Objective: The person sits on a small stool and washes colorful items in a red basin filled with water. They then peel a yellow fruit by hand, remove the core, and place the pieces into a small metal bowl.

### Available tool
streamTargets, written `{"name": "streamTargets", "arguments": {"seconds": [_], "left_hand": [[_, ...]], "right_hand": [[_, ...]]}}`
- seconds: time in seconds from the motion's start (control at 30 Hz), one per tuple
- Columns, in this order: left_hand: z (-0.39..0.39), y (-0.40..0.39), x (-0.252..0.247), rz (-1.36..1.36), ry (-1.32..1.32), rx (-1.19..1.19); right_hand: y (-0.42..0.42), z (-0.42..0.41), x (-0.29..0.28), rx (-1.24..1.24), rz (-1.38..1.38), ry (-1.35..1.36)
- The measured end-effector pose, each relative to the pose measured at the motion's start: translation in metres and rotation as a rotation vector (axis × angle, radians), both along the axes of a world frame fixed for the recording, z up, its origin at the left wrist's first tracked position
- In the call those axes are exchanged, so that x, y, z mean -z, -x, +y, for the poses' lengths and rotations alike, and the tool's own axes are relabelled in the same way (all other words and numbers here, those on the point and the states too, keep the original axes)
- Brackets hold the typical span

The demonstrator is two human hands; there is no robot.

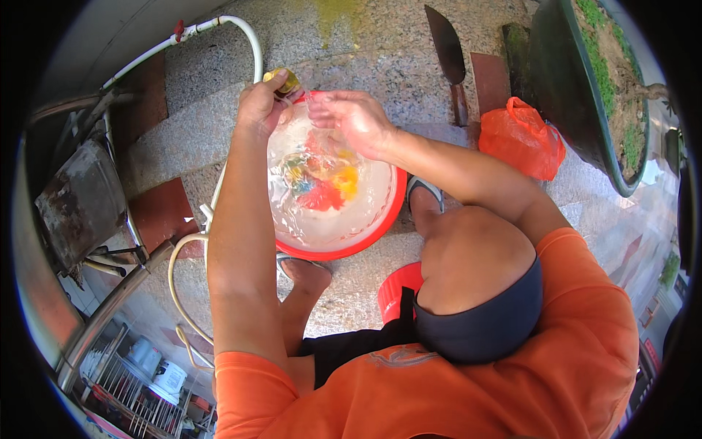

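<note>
My left hand (260, 110) grips a gold-coloured, rounded thing (282, 82) at the far rim of a basin; whether it is a hose fitting or a small container I cannot tell. A white hose (256, 52) comes down right behind that hand. Water runs beside my right hand (351, 118), which is held over the basin with its fingers stretched out and nothing in it. The round plastic basin (399, 206) has a red rim and a white inside. Rippling water (340, 225) in it blurs red, yellow and blue patches (329, 189) at the bottom.
A knife (447, 52) with a broad dark blade lies on the stone paving. Right of it are a red plastic bag (518, 142) and a large green planter (570, 104). A red valve (179, 31), a worn chair (82, 203) and a wire rack (129, 395) are at left.
</note>
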State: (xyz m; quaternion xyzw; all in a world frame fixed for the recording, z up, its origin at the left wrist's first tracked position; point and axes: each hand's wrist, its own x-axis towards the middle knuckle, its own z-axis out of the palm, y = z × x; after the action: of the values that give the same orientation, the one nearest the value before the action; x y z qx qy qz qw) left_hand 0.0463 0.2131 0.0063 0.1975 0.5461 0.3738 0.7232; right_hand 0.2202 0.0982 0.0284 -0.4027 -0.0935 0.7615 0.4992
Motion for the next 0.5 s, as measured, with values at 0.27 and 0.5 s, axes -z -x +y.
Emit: {"name": "streamTargets", "arguments": {"seconds": [0.27,0.5], "left_hand": [[0.0,-0.002,-0.003,0.018,0.032,-0.012],[-0.003,-0.005,-0.007,0.257,-0.021,0.075]], "right_hand": [[-0.004,-0.025,0.049,-0.123,-0.313,0.27],[0.009,0.014,-0.01,0.149,0.346,-0.163]]}}
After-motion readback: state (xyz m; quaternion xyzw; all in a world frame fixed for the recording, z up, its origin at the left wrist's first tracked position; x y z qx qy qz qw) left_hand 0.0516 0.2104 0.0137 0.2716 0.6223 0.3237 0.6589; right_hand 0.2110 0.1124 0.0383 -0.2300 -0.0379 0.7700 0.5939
